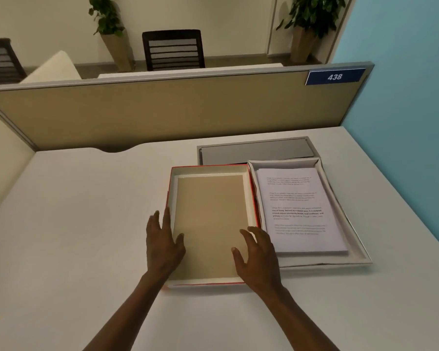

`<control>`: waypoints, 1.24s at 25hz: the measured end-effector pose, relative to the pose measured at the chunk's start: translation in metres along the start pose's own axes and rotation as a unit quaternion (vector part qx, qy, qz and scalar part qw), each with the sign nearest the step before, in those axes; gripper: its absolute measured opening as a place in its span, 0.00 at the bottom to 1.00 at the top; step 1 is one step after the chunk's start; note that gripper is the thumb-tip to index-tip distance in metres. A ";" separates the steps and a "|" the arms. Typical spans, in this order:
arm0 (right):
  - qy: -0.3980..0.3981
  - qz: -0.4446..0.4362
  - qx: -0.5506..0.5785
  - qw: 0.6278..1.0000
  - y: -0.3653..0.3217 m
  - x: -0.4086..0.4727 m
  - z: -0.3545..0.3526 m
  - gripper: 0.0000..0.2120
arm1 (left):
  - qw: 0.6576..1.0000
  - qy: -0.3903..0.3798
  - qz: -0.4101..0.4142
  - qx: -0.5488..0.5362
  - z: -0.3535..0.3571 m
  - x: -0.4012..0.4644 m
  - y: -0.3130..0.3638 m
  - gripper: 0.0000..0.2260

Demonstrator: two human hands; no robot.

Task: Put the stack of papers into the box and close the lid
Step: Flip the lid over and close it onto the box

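A blue sign [335, 76] reading "438" sits on the partition well beyond both hands. The stack of papers [300, 209], white sheets with small blurred print, lies inside the white cardboard box [363, 252] just right of the right hand [257, 259]. Between the hands lies the red-edged lid [211, 224], upturned, with a tan inner face. The left hand [162, 241] has its fingers spread at the lid's left wall; the right hand is open over its right side; neither grips anything

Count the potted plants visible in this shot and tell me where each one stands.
2. One potted plant stands against the far wall, left of the dark chair. The other potted plant stands at the far right beside the blue wall. The partition could hide others.
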State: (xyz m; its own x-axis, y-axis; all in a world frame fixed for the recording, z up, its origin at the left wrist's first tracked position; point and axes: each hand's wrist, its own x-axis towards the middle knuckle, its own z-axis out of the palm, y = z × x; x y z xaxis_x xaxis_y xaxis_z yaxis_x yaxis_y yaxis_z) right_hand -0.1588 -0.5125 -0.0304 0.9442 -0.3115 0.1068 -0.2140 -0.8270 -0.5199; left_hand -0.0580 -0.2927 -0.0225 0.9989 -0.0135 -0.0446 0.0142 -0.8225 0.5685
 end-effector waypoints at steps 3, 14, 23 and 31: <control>-0.061 0.011 -0.041 0.997 0.001 -0.010 0.012 0.32 | 0.995 -0.050 -0.074 -0.035 -0.004 -0.002 -0.022 0.32; -0.066 0.011 -0.059 0.996 -0.001 -0.015 0.014 0.32 | 0.959 -0.071 -0.116 -0.248 -0.028 0.001 -0.038 0.19; 0.079 -0.057 0.185 0.978 -0.094 0.032 -0.064 0.22 | 0.928 -0.047 -0.044 -0.368 -0.070 -0.024 0.012 0.24; -0.033 0.084 0.324 0.942 -0.151 0.094 -0.098 0.27 | 0.934 -0.058 0.004 -0.352 -0.090 -0.051 0.096 0.38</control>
State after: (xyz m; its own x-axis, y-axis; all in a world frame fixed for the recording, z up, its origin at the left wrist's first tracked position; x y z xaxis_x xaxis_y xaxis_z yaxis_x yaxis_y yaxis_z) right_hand -0.0619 -0.4623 0.1412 0.9287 -0.3650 -0.0657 -0.1849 -0.3020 -0.9352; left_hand -0.1036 -0.3200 0.1080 0.9883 -0.1129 -0.1023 0.0720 -0.2457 0.9667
